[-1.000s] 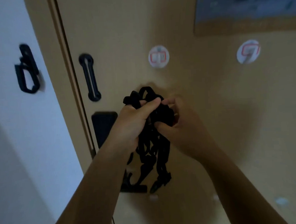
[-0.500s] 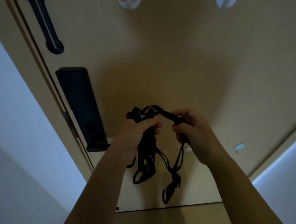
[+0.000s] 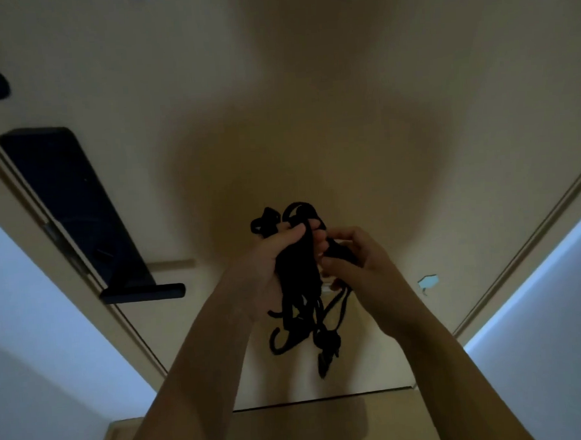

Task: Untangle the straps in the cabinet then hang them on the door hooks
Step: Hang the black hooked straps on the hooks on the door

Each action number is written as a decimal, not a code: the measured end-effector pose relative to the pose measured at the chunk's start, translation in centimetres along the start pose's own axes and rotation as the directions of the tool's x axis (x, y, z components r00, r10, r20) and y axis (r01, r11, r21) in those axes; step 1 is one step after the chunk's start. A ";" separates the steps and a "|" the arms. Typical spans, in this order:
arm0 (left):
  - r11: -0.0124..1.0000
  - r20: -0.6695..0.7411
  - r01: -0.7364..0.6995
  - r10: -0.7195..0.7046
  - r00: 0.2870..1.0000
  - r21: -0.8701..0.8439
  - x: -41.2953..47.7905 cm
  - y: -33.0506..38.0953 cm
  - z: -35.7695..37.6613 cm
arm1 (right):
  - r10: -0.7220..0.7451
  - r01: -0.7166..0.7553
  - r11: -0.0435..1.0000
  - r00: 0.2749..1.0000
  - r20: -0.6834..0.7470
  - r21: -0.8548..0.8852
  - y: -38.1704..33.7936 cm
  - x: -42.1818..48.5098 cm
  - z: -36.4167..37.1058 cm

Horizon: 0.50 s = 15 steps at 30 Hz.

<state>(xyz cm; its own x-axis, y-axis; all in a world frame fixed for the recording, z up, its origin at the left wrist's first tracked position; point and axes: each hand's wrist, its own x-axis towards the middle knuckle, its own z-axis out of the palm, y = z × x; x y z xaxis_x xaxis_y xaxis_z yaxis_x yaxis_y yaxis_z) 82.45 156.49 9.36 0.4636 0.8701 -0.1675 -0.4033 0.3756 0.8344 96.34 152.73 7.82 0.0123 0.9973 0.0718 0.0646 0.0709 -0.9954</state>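
Tangled straps (image 3: 298, 273) in grip of left hand (image 3: 264, 265) and right hand (image 3: 364, 266)

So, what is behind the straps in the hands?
The tan door. A small white piece on it shows partly; the straps, left hand and right hand cover the rest.

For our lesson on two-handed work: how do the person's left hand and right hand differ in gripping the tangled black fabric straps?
The left hand wraps its fingers round the thick middle of the tangled black fabric straps; the right hand pinches a smaller part beside it. Most strands hang below the left hand, one thin strand below the right hand. Both grip one bundle.
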 end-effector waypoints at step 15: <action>0.955 -0.201 -0.169 0.221 0.954 0.244 4.3 -3.9 4.0 | -0.023 0.022 0.999 0.999 0.032 0.029 2.5 1.3 -7.6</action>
<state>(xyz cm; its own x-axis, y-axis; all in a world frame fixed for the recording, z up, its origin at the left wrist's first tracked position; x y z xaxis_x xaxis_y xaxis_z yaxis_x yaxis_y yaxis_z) 89.14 157.54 7.50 0.1949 0.9774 -0.0815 -0.2710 0.1335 0.9533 104.13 154.05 5.90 -0.0214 0.9954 0.0929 0.0361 0.0936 -0.9950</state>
